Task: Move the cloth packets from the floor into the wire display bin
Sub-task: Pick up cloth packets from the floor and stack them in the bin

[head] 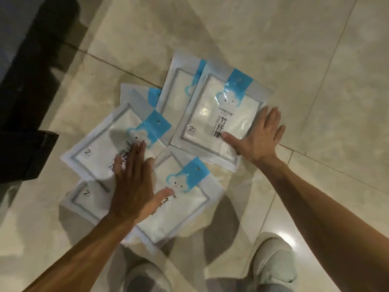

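Your pale shoes [273, 264] stand beside glossy white-and-blue plastic cloth packets [212, 114]; your left hand [132, 186] and right hand [259, 138] lie flat, fingers straight, holding nothing. Sweep the packets together; then grip the stack's edges.

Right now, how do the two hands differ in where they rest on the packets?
The left hand lies flat across two overlapping white-and-blue plastic cloth packets, the left packet and the near packet. The right hand rests at the far-right packet's right edge, fingers reaching onto the tiled floor. Both are open, fingers straight.
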A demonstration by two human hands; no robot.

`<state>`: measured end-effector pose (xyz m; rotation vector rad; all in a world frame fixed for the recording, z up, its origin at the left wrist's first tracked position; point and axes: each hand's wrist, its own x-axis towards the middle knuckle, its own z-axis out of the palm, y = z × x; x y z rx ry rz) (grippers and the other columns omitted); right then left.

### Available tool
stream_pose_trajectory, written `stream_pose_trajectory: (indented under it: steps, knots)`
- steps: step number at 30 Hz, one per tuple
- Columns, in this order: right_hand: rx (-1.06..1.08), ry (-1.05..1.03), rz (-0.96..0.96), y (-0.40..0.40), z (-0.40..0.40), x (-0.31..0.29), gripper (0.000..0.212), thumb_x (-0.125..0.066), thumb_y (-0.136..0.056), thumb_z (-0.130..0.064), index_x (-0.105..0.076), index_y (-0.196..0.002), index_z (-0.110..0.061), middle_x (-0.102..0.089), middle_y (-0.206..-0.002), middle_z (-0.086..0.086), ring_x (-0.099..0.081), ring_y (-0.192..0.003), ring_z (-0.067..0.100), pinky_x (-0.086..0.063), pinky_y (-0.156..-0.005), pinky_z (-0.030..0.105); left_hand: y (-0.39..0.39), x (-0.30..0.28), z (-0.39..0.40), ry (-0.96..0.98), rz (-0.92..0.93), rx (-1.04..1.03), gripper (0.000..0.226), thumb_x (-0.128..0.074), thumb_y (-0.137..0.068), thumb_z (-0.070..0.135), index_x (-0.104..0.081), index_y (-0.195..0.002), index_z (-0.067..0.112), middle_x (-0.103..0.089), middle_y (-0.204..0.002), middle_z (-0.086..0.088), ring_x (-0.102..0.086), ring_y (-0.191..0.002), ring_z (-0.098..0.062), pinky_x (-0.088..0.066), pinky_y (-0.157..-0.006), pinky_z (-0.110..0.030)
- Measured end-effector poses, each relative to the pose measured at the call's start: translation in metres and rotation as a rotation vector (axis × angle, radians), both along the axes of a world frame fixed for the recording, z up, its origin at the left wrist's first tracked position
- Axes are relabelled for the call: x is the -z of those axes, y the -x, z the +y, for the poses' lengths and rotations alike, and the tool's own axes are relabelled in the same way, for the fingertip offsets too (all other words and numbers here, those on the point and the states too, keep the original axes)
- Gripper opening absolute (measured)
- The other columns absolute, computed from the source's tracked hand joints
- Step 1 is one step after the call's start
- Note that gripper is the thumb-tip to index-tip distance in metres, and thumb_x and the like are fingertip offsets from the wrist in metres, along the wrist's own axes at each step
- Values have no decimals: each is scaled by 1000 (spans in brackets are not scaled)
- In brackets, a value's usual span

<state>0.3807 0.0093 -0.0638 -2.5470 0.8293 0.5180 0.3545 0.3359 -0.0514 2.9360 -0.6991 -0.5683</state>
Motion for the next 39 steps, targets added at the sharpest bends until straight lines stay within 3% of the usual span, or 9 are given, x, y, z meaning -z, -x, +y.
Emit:
stream_pose_trajectory:
  steps: [4,9,12,16,19,25,29,35,39]
  knots:
    - [9,-44,-13,-10,-4,-3,139,-75,-68,-78,4,-165,-17,17,-171,15,19,-158,32,13,-123,57,-10,-6,1,85,6,-156,89,-91,-46,64,-57,-102,5,-49,-148,-17,-45,-136,-35,-27,-110,-53]
    - [69,-66,-146,-20,-3,-5,100,-82,-81,-39,-26,-163,-25,-7,-173,11,0,-160,27,2,-125,47,-41,-20,-1,190,134,-553,83,-89,-56,56,-59,-119,11,-57,-128,-5,-46,-123,-27,-36,-104,-42]
    - [109,-33,-314,-14,-2,-2,69,-80,-82,-23,-57,-147,-24,-37,-161,11,-28,-150,33,-16,-122,43,-66,-32,4,390,220,-874,71,-82,-67,56,-64,-121,12,-71,-112,-8,-66,-104,-30,-56,-89,-41]
    - [187,-179,-415,-15,-2,0,40,-75,-85,-1,-70,-123,-14,-49,-139,16,-55,-118,33,-52,-101,42,-83,-45,1,623,323,-963,28,-82,-83,16,-69,-107,14,-72,-99,1,-69,-81,-5,-49,-64,-10]
    - [266,-237,-312,-28,-6,-9,46,-74,-86,-2,-52,-127,-8,-55,-124,14,-57,-100,24,-46,-77,21,-83,-46,-2,739,494,-1015,34,-74,-84,-1,-63,-108,20,-72,-101,3,-69,-87,-7,-54,-70,-23]
    - [310,-275,-22,-47,-15,-20,22,-74,-86,-14,-67,-106,-8,-69,-100,10,-65,-97,31,-50,-81,33,-80,-44,-6,786,523,-1095,30,-76,-85,5,-60,-107,16,-69,-96,5,-66,-87,-13,-48,-66,-24]
    - [397,-546,-34,-37,-19,-32,16,-72,-78,-4,-68,-93,-5,-66,-73,7,-62,-62,24,-49,-54,28,-78,-39,-3,826,608,-1197,23,-79,-83,8,-70,-96,25,-77,-95,1,-71,-96,-26,-56,-86,-43]
    - [430,-923,-35,-21,-35,-79,24,-75,-84,7,-72,-106,-2,-80,-91,8,-78,-81,24,-62,-65,31,-73,-57,-2,926,682,-1319,24,-72,-87,-1,-66,-98,19,-74,-96,-5,-69,-94,-33,-59,-79,-46]
    - [450,-1076,-38,-16,-43,-122,35,-75,-83,-17,-71,-115,-3,-80,-103,11,-79,-87,25,-63,-68,32,-69,-93,2,1051,713,-1288,37,-65,-89,-6,-65,-124,8,-75,-110,-9,-74,-96,-24,-63,-76,-38]
